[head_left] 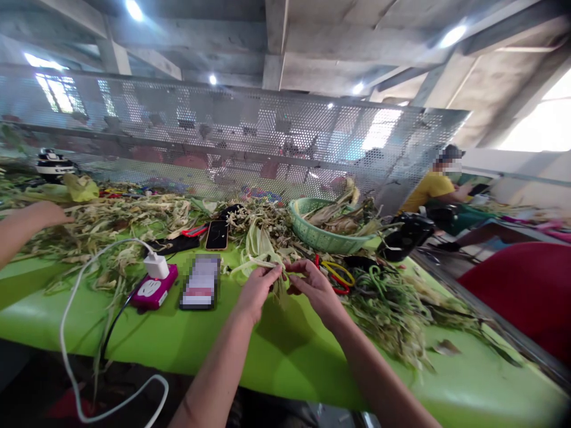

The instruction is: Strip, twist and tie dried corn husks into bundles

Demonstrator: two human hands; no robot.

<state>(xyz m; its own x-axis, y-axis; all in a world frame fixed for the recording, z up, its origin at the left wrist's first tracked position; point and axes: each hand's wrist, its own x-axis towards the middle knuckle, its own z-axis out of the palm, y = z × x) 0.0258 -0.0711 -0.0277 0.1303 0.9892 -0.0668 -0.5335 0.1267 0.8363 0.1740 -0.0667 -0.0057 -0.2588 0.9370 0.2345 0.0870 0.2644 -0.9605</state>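
Over the near middle of the green table (173, 351), my left hand (259, 290) is closed, thumb and fingers pinching a bundle of pale green corn husk strips (260, 245). Close beside it, my right hand (317, 290) also pinches the strips at their lower end. The fingertips of both hands nearly meet there, and loose ends hang below. Just right of my right hand lie yellow-handled scissors (339, 272) and a red-handled tool (341, 290). A heap of green and tan husk strips (392, 315) spreads beyond them.
A green basket (312, 235) of dried husks stands behind my hands. To the left are two phones (217, 235) (200, 282), a purple power strip (154, 288) and a white cable (66, 333). Another person's hand (42, 215) reaches in at far left. A perforated metal screen (232, 137) runs behind.
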